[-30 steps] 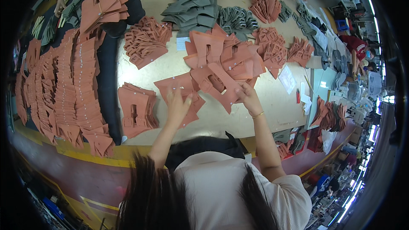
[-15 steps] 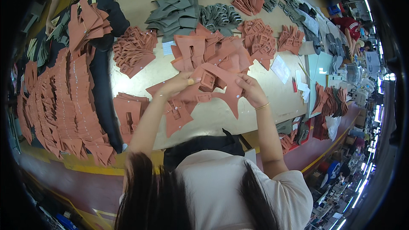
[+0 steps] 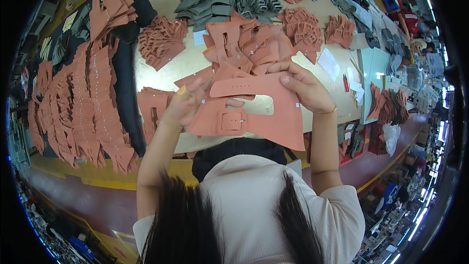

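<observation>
I hold up a large terracotta leather cut piece (image 3: pixel 254 112) with a sewn strap and buckle, lifted off the table toward my face. My left hand (image 3: pixel 183 105) grips its left edge, fingers behind it. My right hand (image 3: pixel 303 88), with a thin bracelet at the wrist, pinches its upper right edge. Behind it lies a heap of similar terracotta pieces (image 3: pixel 239 44) on the tan table (image 3: pixel 195 61).
Long rows of terracotta pieces (image 3: pixel 83 102) cover the left side over a dark strip. Grey cut pieces (image 3: pixel 210 0) and smaller terracotta stacks (image 3: pixel 303 32) lie farther back. White papers (image 3: pixel 330 63) and a light blue board (image 3: pixel 373 68) sit at right. Bins and clutter are below the table's right edge.
The piece that both hands gripped on the table has been raised and brought close to my face; both hands came up with it and now spread it wide.
</observation>
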{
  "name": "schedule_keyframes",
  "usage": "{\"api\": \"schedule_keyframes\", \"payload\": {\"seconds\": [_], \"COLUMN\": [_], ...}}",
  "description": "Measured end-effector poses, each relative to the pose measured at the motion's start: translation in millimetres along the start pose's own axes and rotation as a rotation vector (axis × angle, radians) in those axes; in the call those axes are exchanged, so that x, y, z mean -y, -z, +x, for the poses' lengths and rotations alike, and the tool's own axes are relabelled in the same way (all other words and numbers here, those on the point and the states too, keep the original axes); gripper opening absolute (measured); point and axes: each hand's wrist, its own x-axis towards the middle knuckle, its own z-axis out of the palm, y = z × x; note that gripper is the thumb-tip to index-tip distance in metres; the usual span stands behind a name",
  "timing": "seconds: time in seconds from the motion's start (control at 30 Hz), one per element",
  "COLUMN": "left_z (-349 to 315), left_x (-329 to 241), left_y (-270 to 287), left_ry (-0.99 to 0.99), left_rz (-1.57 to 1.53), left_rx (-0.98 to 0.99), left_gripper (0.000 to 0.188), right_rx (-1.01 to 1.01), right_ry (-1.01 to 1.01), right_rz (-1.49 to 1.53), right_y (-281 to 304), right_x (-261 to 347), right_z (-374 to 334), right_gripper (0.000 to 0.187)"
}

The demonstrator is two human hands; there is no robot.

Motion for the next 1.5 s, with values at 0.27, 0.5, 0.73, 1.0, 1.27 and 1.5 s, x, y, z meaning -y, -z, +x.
{"api": "schedule_keyframes", "payload": {"seconds": [0.27, 0.5, 0.73, 1.0, 1.27, 1.5], "left_z": [-27, -27, -28, -30, -23, -32], "left_x": [12, 21, 18, 18, 25, 29], "left_y": [-10, -20, -40, -63, -62, -61], "left_ry": [-0.02, 0.001, -0.032, -0.06, -0.084, -0.14], "left_rz": [0.021, 0.099, 0.374, 0.462, 0.129, 0.269], "left_rx": [-0.002, 0.12, -0.01, -0.108, 0.162, 0.0], "left_gripper": [0.083, 0.083, 0.084, 0.071, 0.088, 0.086], "right_rx": [0.023, 0.067, 0.065, 0.275, -0.014, -0.036], "right_ry": [-0.004, 0.042, 0.146, 0.405, 0.127, 0.034], "right_rz": [-0.022, 0.006, -0.002, -0.114, -0.067, 0.117], "right_y": [-8, -13, -16, -2, -5, -11], "right_x": [9, 15, 27, 23, 14, 10], "right_z": [-30, -44, -59, -68, -77, -73], "right_gripper": [0.032, 0.043, 0.056, 0.034, 0.032, 0.051]}}
